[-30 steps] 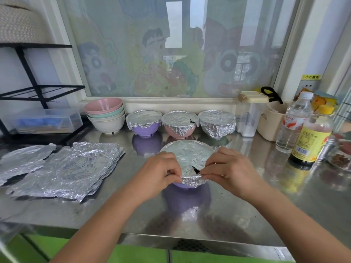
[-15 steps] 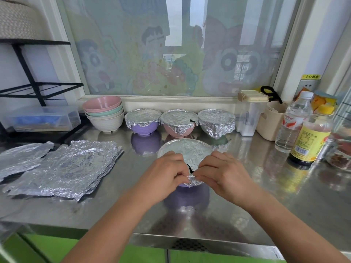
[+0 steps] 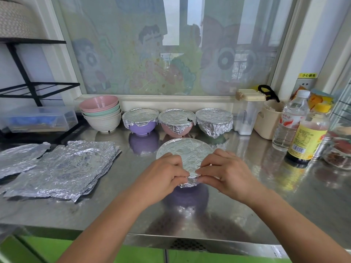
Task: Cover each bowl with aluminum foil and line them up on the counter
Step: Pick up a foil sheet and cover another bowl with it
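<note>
A foil-covered bowl (image 3: 185, 152) stands mid-counter, its purple body mostly hidden by my hands. My left hand (image 3: 163, 175) and my right hand (image 3: 226, 171) pinch the foil at the bowl's near rim, fingertips almost meeting. Behind it, three foil-covered bowls stand in a row under the window: a purple one (image 3: 140, 120), a pink one (image 3: 176, 122) with a small tear in its foil, and a fully wrapped one (image 3: 214, 120). A stack of uncovered bowls (image 3: 101, 114), pink on top, stands left of the row. Loose foil sheets (image 3: 62, 171) lie on the left.
The steel counter (image 3: 266, 205) carries a water bottle (image 3: 290, 122), a yellow-labelled bottle (image 3: 307, 137), a beige tub (image 3: 269, 120) and a clear dispenser (image 3: 247, 114) at the right. A black rack (image 3: 34, 86) and a plastic box (image 3: 38, 120) stand at the left.
My hands have drawn together at the bowl's near rim, closing the dark gap in the foil and folding its edge down.
</note>
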### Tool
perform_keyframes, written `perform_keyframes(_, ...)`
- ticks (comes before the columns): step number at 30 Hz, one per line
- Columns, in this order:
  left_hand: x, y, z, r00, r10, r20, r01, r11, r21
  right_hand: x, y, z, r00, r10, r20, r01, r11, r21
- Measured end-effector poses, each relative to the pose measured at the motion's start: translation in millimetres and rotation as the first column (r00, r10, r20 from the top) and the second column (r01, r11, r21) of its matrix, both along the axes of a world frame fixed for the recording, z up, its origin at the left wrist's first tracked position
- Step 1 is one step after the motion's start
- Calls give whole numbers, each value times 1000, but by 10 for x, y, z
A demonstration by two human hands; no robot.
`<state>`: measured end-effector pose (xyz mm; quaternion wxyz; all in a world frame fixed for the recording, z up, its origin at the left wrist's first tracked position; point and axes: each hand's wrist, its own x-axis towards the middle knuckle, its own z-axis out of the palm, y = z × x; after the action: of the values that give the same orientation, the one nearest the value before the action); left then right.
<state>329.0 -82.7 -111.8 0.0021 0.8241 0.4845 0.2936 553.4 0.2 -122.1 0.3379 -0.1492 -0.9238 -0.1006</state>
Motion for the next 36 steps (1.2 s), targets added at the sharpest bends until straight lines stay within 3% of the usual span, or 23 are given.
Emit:
perform_keyframes(15,28,-24,30,998,26,-50,-23,998,52,39,42,-31,1000,-11,-21,11,1000,-7)
perform_keyframes(22,-76,-14,31,999,18,-27,-18,1000,17,129,55,-9,999,-7,-49,2,995,-98)
perform_keyframes(29,122,-29,9,999,23,-48,-17,992,126,-61,-79,20,999,2,-48,-1,1000,14)
perform_keyframes(36,-32,-16,16,999,4,51,-5,1000,15,87,18,53,998,12,-64,-18,995,-100)
